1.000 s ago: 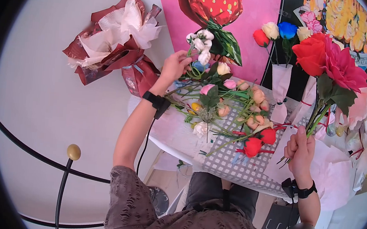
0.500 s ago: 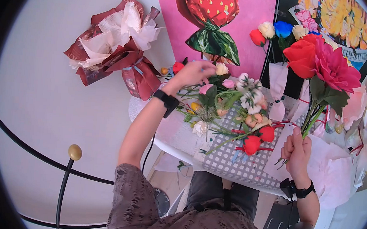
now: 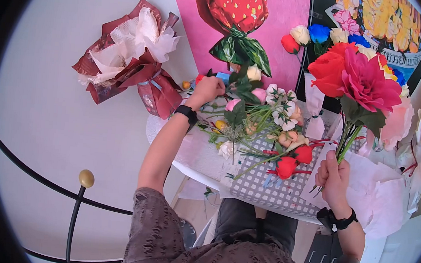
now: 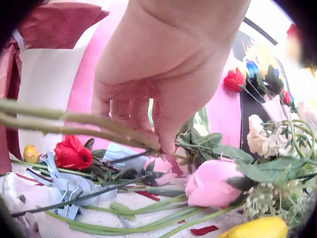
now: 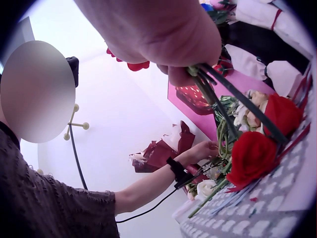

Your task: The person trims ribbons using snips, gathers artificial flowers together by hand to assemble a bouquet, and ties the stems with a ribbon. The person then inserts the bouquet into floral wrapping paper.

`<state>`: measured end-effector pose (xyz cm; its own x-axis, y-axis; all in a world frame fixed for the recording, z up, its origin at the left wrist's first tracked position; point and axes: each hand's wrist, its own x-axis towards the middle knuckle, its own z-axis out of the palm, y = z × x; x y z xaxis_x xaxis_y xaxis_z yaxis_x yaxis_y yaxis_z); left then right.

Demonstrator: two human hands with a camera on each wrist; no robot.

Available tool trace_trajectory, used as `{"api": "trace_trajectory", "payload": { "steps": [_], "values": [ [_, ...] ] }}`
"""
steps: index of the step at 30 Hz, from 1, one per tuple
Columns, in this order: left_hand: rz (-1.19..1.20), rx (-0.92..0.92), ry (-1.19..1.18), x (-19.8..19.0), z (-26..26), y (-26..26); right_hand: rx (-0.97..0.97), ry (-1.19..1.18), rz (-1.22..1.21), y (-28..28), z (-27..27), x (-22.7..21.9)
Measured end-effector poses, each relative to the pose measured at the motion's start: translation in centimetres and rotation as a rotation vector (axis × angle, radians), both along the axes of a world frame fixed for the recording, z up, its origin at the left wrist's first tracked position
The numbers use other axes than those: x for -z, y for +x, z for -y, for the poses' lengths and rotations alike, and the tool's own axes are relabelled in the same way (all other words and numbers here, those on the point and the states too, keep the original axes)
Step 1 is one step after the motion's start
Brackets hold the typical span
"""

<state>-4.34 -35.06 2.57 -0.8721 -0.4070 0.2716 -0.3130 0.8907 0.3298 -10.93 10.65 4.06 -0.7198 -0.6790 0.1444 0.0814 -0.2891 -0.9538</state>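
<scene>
My right hand (image 3: 333, 178) grips the stems of a small bunch of flowers upright at the right of the table. The bunch has a large red rose (image 3: 326, 71), a magenta flower (image 3: 370, 84) and dark green leaves; the stem ends (image 5: 247, 106) stick out below the fist. At the back left of the table, my left hand (image 3: 208, 91) reaches down and pinches a green stem (image 4: 84, 126) between its fingertips. Leaves (image 4: 225, 151) show just beyond those fingertips, near a pink tulip (image 4: 215, 183) and a cream rose (image 3: 253, 73). A red rose (image 4: 73, 152) lies beside the hand.
White flowers (image 3: 284, 110), peach roses (image 3: 289, 137) and red roses (image 3: 287, 167) lie on the checked cloth (image 3: 265, 190). A maroon-wrapped bouquet (image 3: 149, 89) is at the left. Paintings (image 3: 286, 43) stand behind; wrapped flowers (image 3: 314, 105) and white paper (image 3: 378, 194) occupy the right.
My left hand laid the white flowers on the pile at the middle, then moved back left and lowered to a stem. The right hand kept holding its bunch, which shifted slightly left in view.
</scene>
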Motion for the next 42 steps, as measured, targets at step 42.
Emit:
{"api": "trace_trajectory", "payload": {
  "steps": [42],
  "values": [
    [-0.391,0.285,1.23,-0.9,-21.5,11.6,-0.008,-0.038,0.084,2.0,2.8,1.3]
  ]
}}
